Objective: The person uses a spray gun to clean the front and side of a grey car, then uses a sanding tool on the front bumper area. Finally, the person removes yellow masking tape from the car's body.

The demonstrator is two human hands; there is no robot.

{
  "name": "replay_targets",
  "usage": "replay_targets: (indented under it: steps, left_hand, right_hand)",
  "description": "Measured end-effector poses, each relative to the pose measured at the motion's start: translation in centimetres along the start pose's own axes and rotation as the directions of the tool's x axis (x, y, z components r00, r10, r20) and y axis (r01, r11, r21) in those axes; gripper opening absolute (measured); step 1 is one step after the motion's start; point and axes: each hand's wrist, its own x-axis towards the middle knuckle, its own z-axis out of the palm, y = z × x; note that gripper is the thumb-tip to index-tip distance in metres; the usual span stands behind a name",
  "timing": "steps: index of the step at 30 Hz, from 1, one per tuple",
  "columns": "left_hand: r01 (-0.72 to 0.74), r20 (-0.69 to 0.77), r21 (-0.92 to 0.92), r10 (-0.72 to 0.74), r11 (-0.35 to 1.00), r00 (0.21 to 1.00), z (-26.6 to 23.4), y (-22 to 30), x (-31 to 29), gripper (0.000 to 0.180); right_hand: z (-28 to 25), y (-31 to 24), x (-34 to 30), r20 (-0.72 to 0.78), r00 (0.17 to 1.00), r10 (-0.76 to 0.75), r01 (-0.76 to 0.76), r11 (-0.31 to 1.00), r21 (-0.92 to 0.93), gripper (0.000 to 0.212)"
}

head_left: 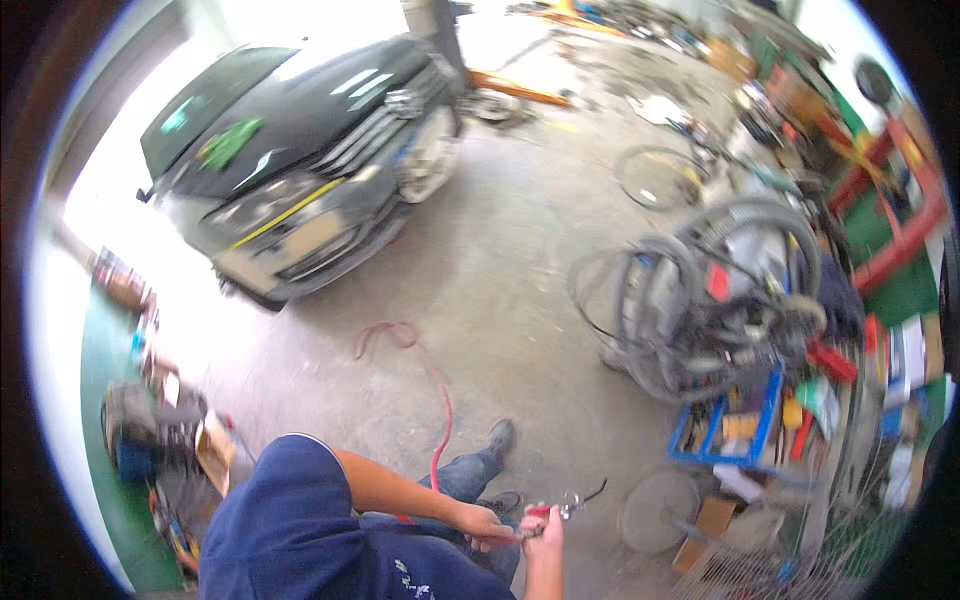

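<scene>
Navy sleeve (285, 500); hands (543, 542) at nozzled tool (571, 505); wide floor (530, 310) beyond.

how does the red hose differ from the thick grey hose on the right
Colour: the red hose is a bright pinkish red, while the grey hose is dull grey.
Thickness: the red hose looks thin, the grey hose clearly fatter.
Pose: the red hose trails across the floor with one small loose loop; the grey hose is gathered in large rounded loops.
Both are flexible and curved.
</scene>
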Motion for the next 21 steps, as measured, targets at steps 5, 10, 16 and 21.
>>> replay_targets:
  steps: [5,10,16,21]
  left_hand:
    - [-0.318,-0.537,-0.304,0.114,0.898,0.836,2.8,-3.2,-10.0,0.046]
    - [-0.564,-0.771,-0.411,0.057,0.716,0.635,3.5,-8.0,-19.3,0.042]
    - [-0.74,-0.864,-0.432,-0.002,0.515,0.503,1.2,-15.8,-30.4,0.037]
    - [-0.327,-0.927,0.049,0.165,0.944,0.336,-1.0,-23.7,-38.6,0.039]
  right_hand:
    - [14.8,8.7,-1.4,0.077,0.996,-0.032,0.061,0.914,-0.4,0.046]
    - [24.6,22.3,-6.5,0.231,0.973,-0.011,0.183,0.646,-0.741,0.042]
    - [30.8,38.2,-3.4,0.414,0.902,0.126,0.403,0.103,-0.909,0.041]
    - [41.6,46.7,-2.0,0.323,0.898,0.299,0.368,-0.11,-0.923,0.042]
